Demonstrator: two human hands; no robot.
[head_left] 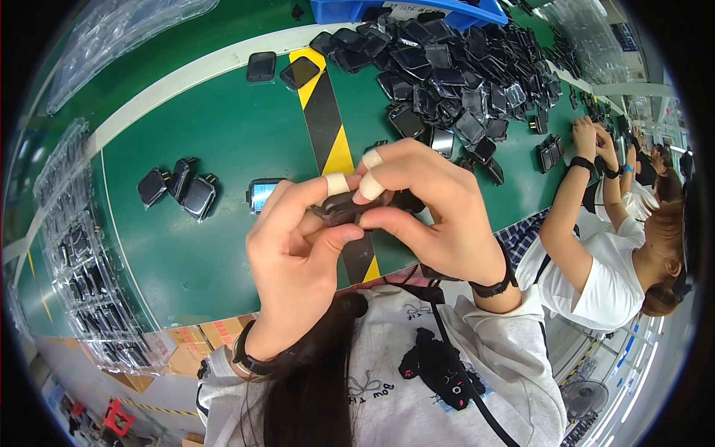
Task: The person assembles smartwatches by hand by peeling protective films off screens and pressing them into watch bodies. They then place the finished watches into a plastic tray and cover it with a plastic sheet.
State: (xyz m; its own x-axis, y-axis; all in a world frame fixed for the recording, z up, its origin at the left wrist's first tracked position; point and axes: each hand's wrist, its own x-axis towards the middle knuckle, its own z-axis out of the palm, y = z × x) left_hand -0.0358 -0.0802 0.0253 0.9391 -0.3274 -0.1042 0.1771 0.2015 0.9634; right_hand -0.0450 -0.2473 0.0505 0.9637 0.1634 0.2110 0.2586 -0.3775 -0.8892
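Long dark hair [309, 380] and a grey shirt [514, 365] sit closest, lower edge. Green desk [208, 119] spans the view behind them. Co-worker in white [607, 290] at far right. Big heap of black square units [447, 59] upper right of centre, blue bin [328, 10] just behind. Clear trays [112, 350] at left, dark parts in the pockets. Yellow-black stripe [324, 112] crosses the desk. Left hand [292, 249] and right hand [447, 201] meet mid-view, each grip narrow, pinching one small dark case [342, 208] above the stripe. Off-white finger cots [337, 184] on both hands.
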